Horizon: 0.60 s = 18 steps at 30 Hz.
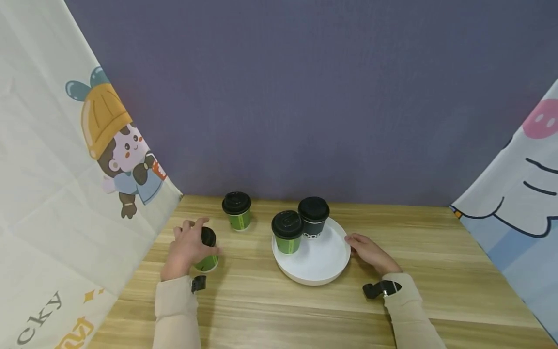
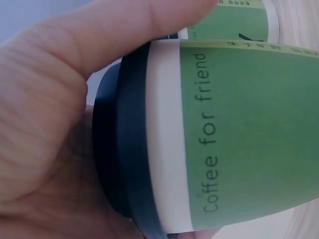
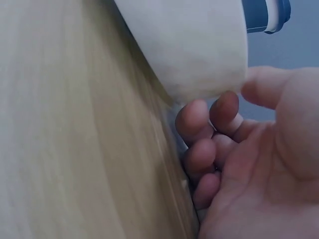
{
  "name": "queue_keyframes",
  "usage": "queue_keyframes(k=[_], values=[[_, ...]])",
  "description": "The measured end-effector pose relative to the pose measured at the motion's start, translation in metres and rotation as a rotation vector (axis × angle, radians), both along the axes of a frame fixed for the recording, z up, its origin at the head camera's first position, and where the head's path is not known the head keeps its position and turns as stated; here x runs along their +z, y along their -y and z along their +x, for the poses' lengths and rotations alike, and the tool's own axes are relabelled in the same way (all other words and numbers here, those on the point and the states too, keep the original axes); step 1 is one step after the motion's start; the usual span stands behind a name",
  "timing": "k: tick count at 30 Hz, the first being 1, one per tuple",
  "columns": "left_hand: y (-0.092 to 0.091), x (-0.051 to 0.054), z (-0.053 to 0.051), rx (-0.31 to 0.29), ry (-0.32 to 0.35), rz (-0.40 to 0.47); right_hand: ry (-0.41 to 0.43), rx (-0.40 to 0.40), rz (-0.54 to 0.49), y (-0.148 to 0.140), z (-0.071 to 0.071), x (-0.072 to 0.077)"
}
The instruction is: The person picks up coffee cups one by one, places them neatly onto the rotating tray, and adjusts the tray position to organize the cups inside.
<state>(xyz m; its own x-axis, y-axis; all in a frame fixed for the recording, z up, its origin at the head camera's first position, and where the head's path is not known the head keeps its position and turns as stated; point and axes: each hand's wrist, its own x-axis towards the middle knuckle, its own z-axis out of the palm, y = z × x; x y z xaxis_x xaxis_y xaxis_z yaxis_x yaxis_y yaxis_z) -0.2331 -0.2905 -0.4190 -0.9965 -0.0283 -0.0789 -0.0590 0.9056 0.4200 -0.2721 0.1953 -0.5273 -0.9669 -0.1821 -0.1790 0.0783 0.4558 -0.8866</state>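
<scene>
At the left of the head view, my left hand (image 1: 186,248) grips a green paper cup (image 1: 208,263) with a black lid. The left wrist view shows the thumb and palm of that hand (image 2: 45,109) around the lid end of the green cup (image 2: 249,134). My right hand (image 1: 370,253) pinches the right rim of a round white tray (image 1: 320,259). In the right wrist view, the thumb of this hand (image 3: 264,149) touches the tray's side (image 3: 199,55) and curled fingers lie under its edge. A green cup (image 1: 288,244) and a dark cup (image 1: 313,227) stand upright on the tray.
Another green cup (image 1: 239,219) with a black lid stands on the wooden table (image 1: 270,315), behind and right of my left hand. A dark purple-grey panel (image 1: 305,97) rises behind the table. Printed cloths hang at the left (image 1: 43,169) and right (image 1: 519,218).
</scene>
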Motion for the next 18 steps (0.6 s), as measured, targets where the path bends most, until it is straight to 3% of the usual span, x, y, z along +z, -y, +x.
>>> queue_keyframes(k=[7,18], values=[[0.000,-0.001,0.001,0.000,-0.051,-0.047,0.005,0.049,-0.033,-0.004,0.002,0.001],[-0.011,0.002,-0.001,-0.014,-0.187,-0.035,0.026,0.096,-0.038,-0.008,0.003,0.003]])
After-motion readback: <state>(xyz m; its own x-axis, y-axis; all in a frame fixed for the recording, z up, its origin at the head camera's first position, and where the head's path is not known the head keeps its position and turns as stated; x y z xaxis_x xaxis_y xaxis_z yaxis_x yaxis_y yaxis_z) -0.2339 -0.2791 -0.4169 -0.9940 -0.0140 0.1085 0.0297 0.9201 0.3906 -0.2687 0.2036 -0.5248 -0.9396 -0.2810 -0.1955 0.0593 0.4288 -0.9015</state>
